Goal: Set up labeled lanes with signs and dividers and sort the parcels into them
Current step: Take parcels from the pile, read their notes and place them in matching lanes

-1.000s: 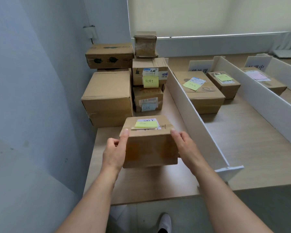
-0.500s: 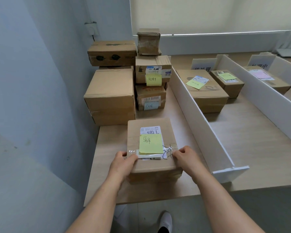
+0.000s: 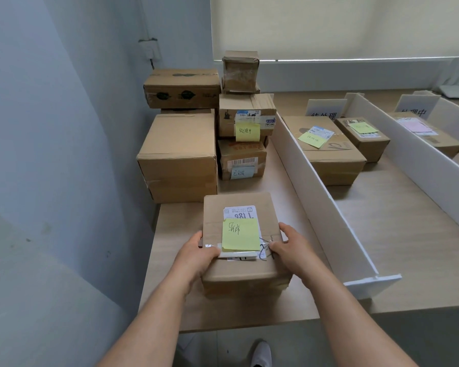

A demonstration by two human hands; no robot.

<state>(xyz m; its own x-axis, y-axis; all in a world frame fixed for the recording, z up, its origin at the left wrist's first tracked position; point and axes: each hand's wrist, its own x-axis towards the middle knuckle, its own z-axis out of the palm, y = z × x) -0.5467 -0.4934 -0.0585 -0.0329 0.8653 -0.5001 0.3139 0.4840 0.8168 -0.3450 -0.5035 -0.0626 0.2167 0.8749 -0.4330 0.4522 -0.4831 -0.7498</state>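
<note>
Cardboard parcel: a small brown parcel [image 3: 240, 241] sits flat on the wooden table [image 3: 398, 242] at lower centre of the frame, near the front edge, in the strip to the left of the nearest white divider [image 3: 326, 205].
Change: a second ago it was held up off the table, tilted with its side toward the camera; now it is down with its top face turned up.
Label: a yellow sticky note [image 3: 241, 234] with handwriting lies on top, over a white shipping label, and can now be read from above.
Left hand: left hand [image 3: 196, 256] grips the parcel's near left corner, fingers curled over the top edge.
Right hand: right hand [image 3: 289, 250] holds the near right edge, thumb on top, fingers wrapped down the side.
Unsorted stack: more boxes [image 3: 179, 157] are piled at upper left against the wall.
Lanes: to the right, a lane sign [image 3: 325, 111] stands behind two parcels already placed; a second sign shows at far right.
Meaning: judging by this, the note is being checked so the parcel can go to its matching lane; it is not yet sorted.
</note>
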